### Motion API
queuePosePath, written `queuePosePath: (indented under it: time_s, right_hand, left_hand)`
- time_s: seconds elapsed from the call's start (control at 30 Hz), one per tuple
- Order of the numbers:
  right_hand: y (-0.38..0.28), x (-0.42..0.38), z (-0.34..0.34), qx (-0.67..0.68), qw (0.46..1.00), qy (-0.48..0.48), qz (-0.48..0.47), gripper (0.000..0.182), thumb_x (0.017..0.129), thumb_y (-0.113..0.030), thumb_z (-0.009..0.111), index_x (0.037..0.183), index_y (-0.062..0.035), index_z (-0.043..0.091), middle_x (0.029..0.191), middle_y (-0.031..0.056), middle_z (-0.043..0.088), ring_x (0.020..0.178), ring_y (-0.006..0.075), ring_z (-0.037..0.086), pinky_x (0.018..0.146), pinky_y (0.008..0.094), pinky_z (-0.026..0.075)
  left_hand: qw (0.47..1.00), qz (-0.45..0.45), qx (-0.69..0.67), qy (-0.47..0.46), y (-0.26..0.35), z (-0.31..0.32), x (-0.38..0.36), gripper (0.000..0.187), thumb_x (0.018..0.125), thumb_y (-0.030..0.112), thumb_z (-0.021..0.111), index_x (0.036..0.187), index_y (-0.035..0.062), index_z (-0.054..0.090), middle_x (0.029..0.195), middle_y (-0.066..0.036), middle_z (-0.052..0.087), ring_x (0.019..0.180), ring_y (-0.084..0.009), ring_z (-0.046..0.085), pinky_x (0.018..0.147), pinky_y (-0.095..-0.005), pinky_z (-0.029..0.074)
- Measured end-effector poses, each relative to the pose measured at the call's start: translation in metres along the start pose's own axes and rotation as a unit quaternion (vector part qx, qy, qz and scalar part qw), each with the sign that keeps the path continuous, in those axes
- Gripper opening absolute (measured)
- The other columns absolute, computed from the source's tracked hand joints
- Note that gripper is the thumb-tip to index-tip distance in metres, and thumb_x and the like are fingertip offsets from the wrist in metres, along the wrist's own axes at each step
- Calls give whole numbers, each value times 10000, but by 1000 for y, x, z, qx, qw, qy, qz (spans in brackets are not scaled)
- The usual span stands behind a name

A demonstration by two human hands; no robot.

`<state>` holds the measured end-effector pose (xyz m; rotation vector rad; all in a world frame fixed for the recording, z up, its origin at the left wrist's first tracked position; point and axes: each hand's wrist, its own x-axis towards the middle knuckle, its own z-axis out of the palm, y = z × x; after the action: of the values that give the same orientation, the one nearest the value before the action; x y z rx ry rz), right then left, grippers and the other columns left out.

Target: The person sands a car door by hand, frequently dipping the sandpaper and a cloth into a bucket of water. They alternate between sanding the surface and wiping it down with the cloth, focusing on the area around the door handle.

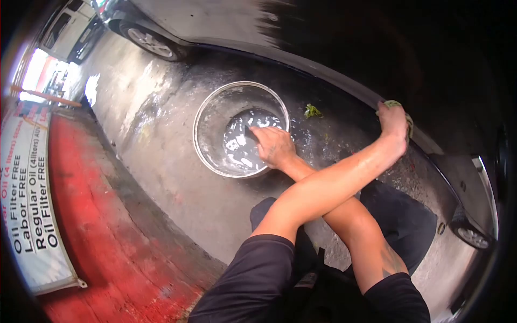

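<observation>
My forearms cross, the left one on top. My left hand [393,125] reaches to the right and is closed on a greenish cloth [393,103], against the side of a dark car [344,81]. My right hand [276,148] is over the near right part of a round metal-rimmed bucket [200,132], its fingers pinched round a small dark piece that I cannot make out. Inside the bucket lies shiny greyish water [239,144], just below that hand.
Wet concrete floor [156,177] surrounds the bucket. A yellow-green scrap [312,111] lies between bucket and car. Car wheels [151,43] stand at the upper left and lower right. Along the left run a red raised strip [107,231] and a printed banner [32,204].
</observation>
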<state>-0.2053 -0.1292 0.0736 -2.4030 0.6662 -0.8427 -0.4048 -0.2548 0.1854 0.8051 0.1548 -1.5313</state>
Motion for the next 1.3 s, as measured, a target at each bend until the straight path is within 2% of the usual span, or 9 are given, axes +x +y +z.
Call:
queuePosePath:
  time_s: [0.23, 0.3, 0.33, 0.4, 0.43, 0.63, 0.87, 1.03, 1.3]
  right_hand:
    - [7, -12, -5, -37, 997, -45, -50, 549, 859, -193, 712, 1358, -11, 571, 1323, 227, 631, 1251, 313, 612, 1066, 454, 468]
    - [18, -15, 24, 253, 965, 44, 56, 502, 876, -264, 697, 1314, -35, 612, 1218, 216, 688, 1159, 368, 656, 998, 470, 513]
    - [10, -1, 5, 62, 991, -90, 81, 402, 871, -278, 685, 1203, -51, 673, 1079, 200, 733, 1032, 397, 695, 891, 481, 558]
    - [4, 3, -7, -1, 997, -76, 25, 290, 839, -204, 688, 1074, -36, 704, 920, 163, 733, 892, 358, 715, 803, 463, 578]
    - [9, 3, -5, -28, 996, -81, -18, 276, 827, -181, 692, 1061, -35, 707, 904, 153, 726, 881, 335, 716, 811, 447, 578]
    - [2, 4, -5, -14, 999, -38, -11, 397, 802, -139, 726, 1184, -37, 683, 964, 137, 717, 946, 312, 708, 870, 416, 565]
    - [1, 1, -1, -33, 998, -42, -10, 470, 863, -161, 714, 1314, -56, 638, 1156, 149, 720, 1064, 329, 694, 946, 447, 555]
    - [1, 3, 3, -76, 995, -58, -4, 516, 904, -182, 694, 1397, -82, 583, 1265, 147, 698, 1148, 320, 676, 971, 445, 553]
    - [-10, 9, -3, -101, 988, -115, 30, 449, 936, -162, 656, 1378, -129, 584, 1223, 124, 712, 1084, 334, 695, 911, 454, 565]
  left_hand:
    - [973, 186, 72, 113, 152, -74, 96, 51, 892, 105, 533, 865, 95, 576, 861, -87, 554, 753, -255, 573, 545, -459, 476]
    - [946, 275, 50, 164, 204, -105, 151, 82, 865, 90, 513, 802, 82, 565, 799, -86, 534, 665, -257, 552, 497, -433, 421]
    - [949, 257, 96, 158, 234, -104, 127, 238, 917, 44, 466, 1100, -41, 592, 929, -121, 606, 780, -218, 583, 693, -397, 496]
    - [942, 293, 83, 145, 276, -122, 139, 111, 891, 21, 475, 910, 11, 584, 720, -60, 557, 582, -187, 514, 529, -384, 406]
    - [943, 301, 59, 132, 296, -142, 164, 25, 789, 28, 548, 801, 49, 544, 930, -144, 528, 805, -326, 534, 606, -519, 429]
    - [909, 377, 132, 118, 367, -194, 151, 417, 891, 23, 540, 1305, 27, 592, 1151, -172, 628, 1052, -389, 645, 893, -671, 518]
    - [884, 422, 199, 10, 402, -186, -5, 584, 834, -38, 524, 1414, 35, 523, 1251, -162, 652, 1106, -341, 664, 960, -600, 534]
    - [858, 443, 261, 9, 371, -223, -89, 529, 786, -84, 564, 1303, 12, 618, 1062, -94, 692, 887, -206, 702, 703, -359, 599]
    - [713, 383, 579, 102, 320, -344, -87, 751, 790, -19, 627, 1521, 14, 459, 1222, -139, 675, 1113, -227, 661, 955, -305, 524]
